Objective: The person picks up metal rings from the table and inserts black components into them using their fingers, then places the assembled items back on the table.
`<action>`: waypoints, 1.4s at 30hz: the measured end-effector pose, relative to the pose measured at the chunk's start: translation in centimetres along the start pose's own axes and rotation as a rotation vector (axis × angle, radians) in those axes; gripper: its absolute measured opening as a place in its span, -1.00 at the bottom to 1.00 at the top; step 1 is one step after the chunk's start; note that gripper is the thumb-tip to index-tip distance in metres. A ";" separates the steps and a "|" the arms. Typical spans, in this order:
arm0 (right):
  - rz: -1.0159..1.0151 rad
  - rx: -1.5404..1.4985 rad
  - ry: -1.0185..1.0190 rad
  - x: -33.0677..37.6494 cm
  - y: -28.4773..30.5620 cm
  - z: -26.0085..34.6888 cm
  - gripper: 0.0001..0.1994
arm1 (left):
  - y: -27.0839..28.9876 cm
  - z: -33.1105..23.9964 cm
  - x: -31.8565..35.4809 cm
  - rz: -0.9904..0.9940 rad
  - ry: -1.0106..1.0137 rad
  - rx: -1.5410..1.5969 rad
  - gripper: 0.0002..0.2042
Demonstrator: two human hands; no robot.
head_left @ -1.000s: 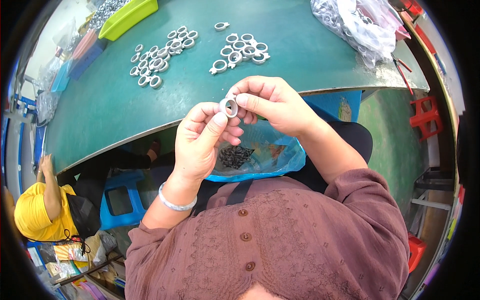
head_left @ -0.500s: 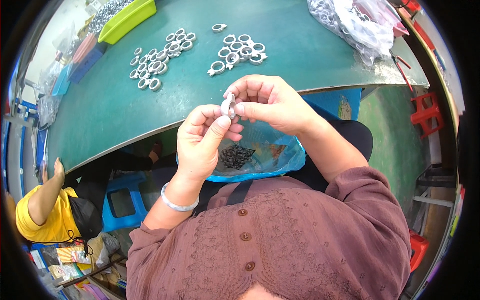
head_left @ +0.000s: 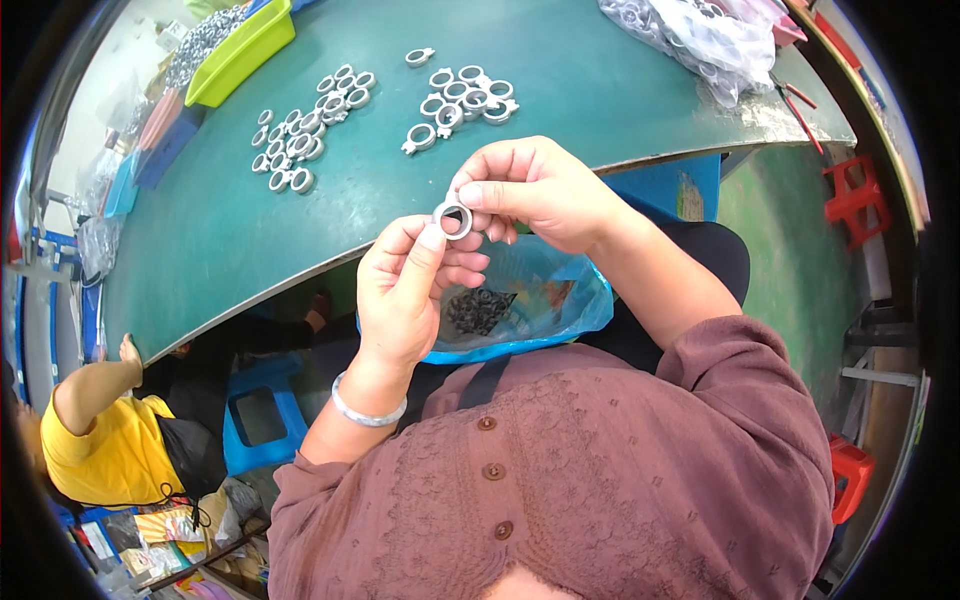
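A grey ring-shaped part (head_left: 464, 232) is held up between both hands, its round opening turned toward me. My left hand (head_left: 408, 280) pinches its left side between thumb and fingers. With thumb and forefinger, my right hand (head_left: 530, 190) grips its upper right edge. Below the hands a blue plastic bag (head_left: 560, 325) lies open at my lap, with a heap of small dark pieces (head_left: 480, 311) in it. Beyond, on the green table (head_left: 370, 200), lie two loose groups of similar grey rings (head_left: 475, 97), many with small lugs.
A lime-green bin (head_left: 240, 55) stands at the far left beside a heap of small metal parts (head_left: 200, 45). Far right are a clear plastic bag (head_left: 720, 50) of rings and red-handled pliers (head_left: 797, 105). A person in a yellow top (head_left: 110, 450) sits at left, near a blue stool (head_left: 262, 415).
The ring has been turned from nearly edge-on so that its opening faces me. My right thumb has shifted up to its top edge. The view has moved slightly.
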State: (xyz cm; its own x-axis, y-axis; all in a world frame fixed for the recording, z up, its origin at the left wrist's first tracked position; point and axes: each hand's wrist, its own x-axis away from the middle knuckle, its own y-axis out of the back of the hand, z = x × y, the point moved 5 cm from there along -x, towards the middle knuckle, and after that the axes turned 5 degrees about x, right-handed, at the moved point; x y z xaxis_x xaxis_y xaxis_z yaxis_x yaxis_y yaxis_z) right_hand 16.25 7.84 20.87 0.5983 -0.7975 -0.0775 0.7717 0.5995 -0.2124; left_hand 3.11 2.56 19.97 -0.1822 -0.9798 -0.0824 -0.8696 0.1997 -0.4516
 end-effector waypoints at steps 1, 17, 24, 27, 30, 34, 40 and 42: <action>0.010 -0.023 -0.012 0.0 -0.1 -0.1 -0.87 | 0.2 0.1 0.0 -0.018 0.025 0.020 -0.82; -0.043 -0.018 -0.056 0.1 0.1 -0.2 -0.86 | 0.3 0.8 0.2 0.002 0.168 0.118 -0.77; -0.069 0.060 -0.004 0.2 0.5 0.6 -0.87 | -0.3 0.6 0.1 0.015 0.167 0.122 -0.75; -0.087 0.117 0.066 0.4 1.2 1.7 -0.87 | -0.6 0.6 0.1 0.004 0.150 0.064 -0.72; -0.118 0.175 0.148 0.5 2.2 2.7 -0.87 | -0.7 0.7 0.2 -0.010 0.156 0.010 -0.70; -0.148 0.170 0.174 0.6 3.0 2.9 -0.87 | -0.5 0.9 0.3 -0.011 0.160 -0.021 -0.70; -0.072 0.190 0.149 0.6 2.5 2.5 -0.88 | -0.7 0.9 -0.4 0.023 0.193 0.060 -0.70; -0.001 0.190 0.100 0.6 1.7 2.0 -0.88 | -0.9 0.9 -0.7 0.034 0.216 0.117 -0.70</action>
State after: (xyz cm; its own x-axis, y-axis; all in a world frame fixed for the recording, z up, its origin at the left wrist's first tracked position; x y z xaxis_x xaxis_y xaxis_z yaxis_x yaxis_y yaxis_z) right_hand 18.34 8.55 22.43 0.5806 -0.7951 -0.1752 0.8046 0.5933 -0.0260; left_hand 4.40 3.04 19.62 -0.3156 -0.9450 0.0864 -0.8042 0.2181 -0.5528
